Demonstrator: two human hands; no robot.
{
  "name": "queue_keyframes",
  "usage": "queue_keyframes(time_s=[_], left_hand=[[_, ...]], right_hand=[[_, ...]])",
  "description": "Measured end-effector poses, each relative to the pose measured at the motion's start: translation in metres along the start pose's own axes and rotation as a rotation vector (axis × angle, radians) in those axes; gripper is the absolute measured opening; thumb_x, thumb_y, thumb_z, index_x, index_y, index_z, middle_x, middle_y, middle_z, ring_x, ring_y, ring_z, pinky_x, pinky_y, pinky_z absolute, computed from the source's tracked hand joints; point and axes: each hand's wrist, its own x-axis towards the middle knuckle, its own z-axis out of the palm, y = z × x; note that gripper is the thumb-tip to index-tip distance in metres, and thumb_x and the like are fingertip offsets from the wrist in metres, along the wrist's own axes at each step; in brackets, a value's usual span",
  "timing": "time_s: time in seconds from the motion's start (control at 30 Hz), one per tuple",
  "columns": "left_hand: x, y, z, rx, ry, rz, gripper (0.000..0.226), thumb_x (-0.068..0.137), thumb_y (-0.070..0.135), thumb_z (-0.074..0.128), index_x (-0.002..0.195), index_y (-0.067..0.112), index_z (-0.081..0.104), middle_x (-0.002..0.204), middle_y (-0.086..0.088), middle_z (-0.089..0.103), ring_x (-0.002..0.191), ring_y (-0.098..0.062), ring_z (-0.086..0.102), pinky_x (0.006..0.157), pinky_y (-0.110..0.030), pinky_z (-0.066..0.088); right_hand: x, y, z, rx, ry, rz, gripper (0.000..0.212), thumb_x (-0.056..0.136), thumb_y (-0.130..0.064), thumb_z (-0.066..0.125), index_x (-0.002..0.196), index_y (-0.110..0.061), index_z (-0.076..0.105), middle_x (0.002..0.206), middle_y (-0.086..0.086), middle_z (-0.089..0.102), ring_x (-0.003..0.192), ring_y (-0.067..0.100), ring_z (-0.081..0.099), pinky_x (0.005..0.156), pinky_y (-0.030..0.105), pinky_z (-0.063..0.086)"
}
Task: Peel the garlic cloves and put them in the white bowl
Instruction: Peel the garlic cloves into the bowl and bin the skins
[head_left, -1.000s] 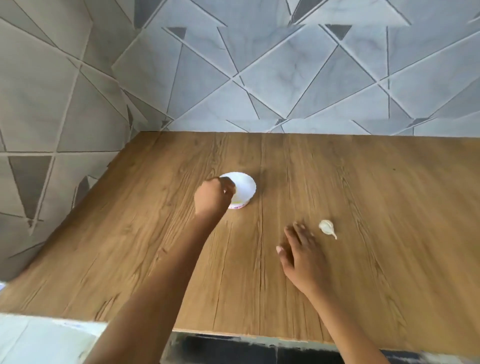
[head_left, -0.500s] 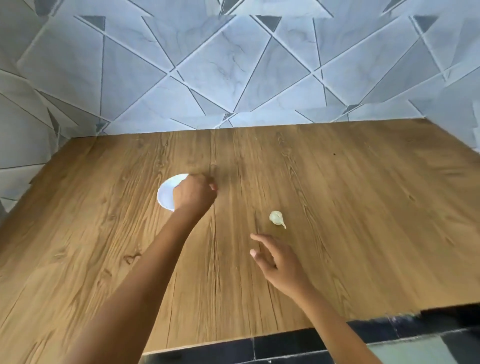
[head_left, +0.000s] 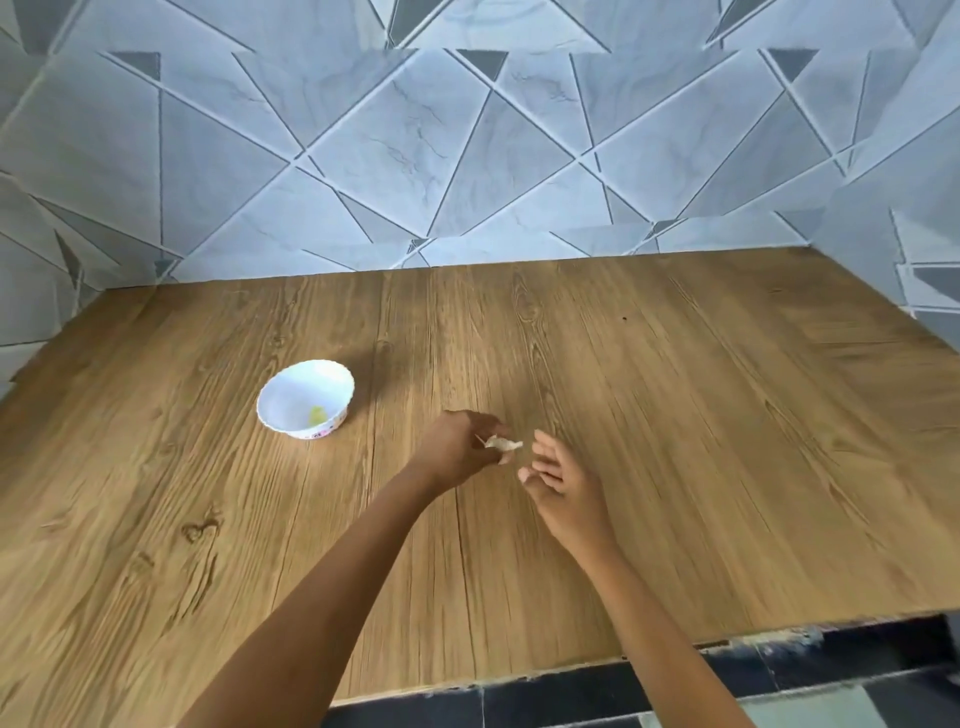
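A small white bowl (head_left: 305, 397) stands on the wooden table, left of centre, with a pale yellow-green piece lying inside it. To its right, my left hand (head_left: 457, 447) pinches an unpeeled garlic clove (head_left: 503, 443) just above the tabletop. My right hand (head_left: 563, 486) hovers immediately right of the clove, fingers relaxed and slightly spread, holding nothing.
The wooden table (head_left: 675, 441) meets a grey tiled wall (head_left: 467, 156) at the back and on both sides. Its front edge runs along the bottom, above a dark floor (head_left: 779, 675).
My left hand left the bowl, moved right and picked the garlic clove up off the table. My right hand stayed beside the clove. The view shifted, so the bowl now shows fully.
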Motion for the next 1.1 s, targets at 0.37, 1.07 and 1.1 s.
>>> queue_keyframes(time_s=[0.37, 1.07, 1.1], left_hand=[[-0.022, 0.001, -0.019, -0.563, -0.02, -0.159, 0.016, 0.089, 0.01, 0.064, 0.103, 0.012, 0.073, 0.098, -0.003, 0.072, 0.092, -0.018, 0.069, 0.081, -0.028, 0.057], [-0.027, 0.003, 0.008, 0.146, 0.123, 0.007, 0.023, 0.078, 0.009, 0.072, 0.101, 0.005, 0.069, 0.09, -0.006, 0.07, 0.078, -0.016, 0.065, 0.061, -0.013, 0.041], [-0.027, 0.002, 0.01, 0.107, 0.144, -0.016, 0.022, 0.079, 0.008, 0.072, 0.1, 0.006, 0.069, 0.089, -0.004, 0.07, 0.074, -0.012, 0.062, 0.06, -0.012, 0.041]], right_hand=[[0.018, -0.014, 0.006, 0.564, -0.192, 0.143, 0.017, 0.092, -0.01, 0.056, 0.104, -0.018, 0.066, 0.099, -0.004, 0.073, 0.101, 0.009, 0.067, 0.085, 0.017, 0.051], [0.025, -0.003, 0.013, 0.156, -0.242, 0.098, 0.032, 0.096, -0.003, 0.049, 0.082, -0.029, 0.061, 0.093, -0.018, 0.065, 0.084, -0.013, 0.059, 0.074, 0.005, 0.045], [0.027, -0.002, 0.014, 0.159, -0.24, 0.099, 0.029, 0.096, -0.004, 0.05, 0.087, -0.027, 0.065, 0.094, -0.016, 0.066, 0.087, -0.011, 0.06, 0.078, 0.007, 0.046]])
